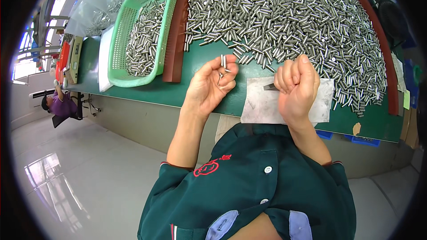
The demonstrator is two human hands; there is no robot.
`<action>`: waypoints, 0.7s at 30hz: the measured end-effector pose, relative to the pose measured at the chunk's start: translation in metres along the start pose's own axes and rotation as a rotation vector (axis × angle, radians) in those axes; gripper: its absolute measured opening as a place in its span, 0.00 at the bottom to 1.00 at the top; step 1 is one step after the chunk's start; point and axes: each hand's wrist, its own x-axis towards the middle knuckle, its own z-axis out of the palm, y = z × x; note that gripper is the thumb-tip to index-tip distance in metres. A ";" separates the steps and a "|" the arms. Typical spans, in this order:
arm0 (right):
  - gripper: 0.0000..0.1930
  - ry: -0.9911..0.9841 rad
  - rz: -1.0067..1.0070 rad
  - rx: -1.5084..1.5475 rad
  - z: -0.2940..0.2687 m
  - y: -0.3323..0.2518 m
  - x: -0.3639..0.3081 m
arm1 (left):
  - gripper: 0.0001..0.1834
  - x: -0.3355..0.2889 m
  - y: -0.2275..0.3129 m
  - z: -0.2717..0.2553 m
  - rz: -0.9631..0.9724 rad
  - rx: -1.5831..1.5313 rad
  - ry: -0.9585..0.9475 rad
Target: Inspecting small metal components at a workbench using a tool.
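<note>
From where I watch, both hands are in front of me, apart from each other, over the near part of the green bench. My left hand is turned palm up with the fingers curled; it has a few short metal pins pinched and cradled, two side by side at the fingertips and others lower against the curled fingers. I cannot count them all. My right hand is closed like a fist, back of the thumb toward me, and clamped on a flat grey metal piece whose end sticks out on the side facing my left hand. The rest of that piece is hidden by the fingers.

Beneath my right hand lies a smudged white cloth, flat near the bench's front edge. Just beyond both hands spreads a large pile of pins, its nearest loose ones close to my left fingertips; it also runs down to the right of my right hand. A reddish-brown strip stands to the left of my left hand, and a similar brown strip borders the pile well to the right of my right hand. Left of the nearer strip, a mint-green basket holds more pins. Farther left of my hands, past a scale, sits a co-worker in purple.
</note>
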 end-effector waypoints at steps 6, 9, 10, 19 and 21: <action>0.19 0.023 -0.001 0.047 -0.005 -0.001 0.001 | 0.10 -0.023 0.042 0.014 0.898 0.843 0.208; 0.19 0.008 -0.004 0.053 -0.001 -0.002 -0.001 | 0.10 -0.038 0.078 0.018 1.239 1.414 0.613; 0.19 0.012 -0.010 0.013 -0.003 -0.001 0.001 | 0.11 -0.038 0.087 0.018 1.161 1.589 0.732; 0.19 0.021 -0.003 0.036 -0.004 -0.001 0.001 | 0.05 -0.001 0.065 0.013 1.274 2.128 0.398; 0.19 0.016 -0.007 0.034 -0.005 -0.002 0.001 | 0.04 0.014 0.049 0.010 1.138 2.060 0.302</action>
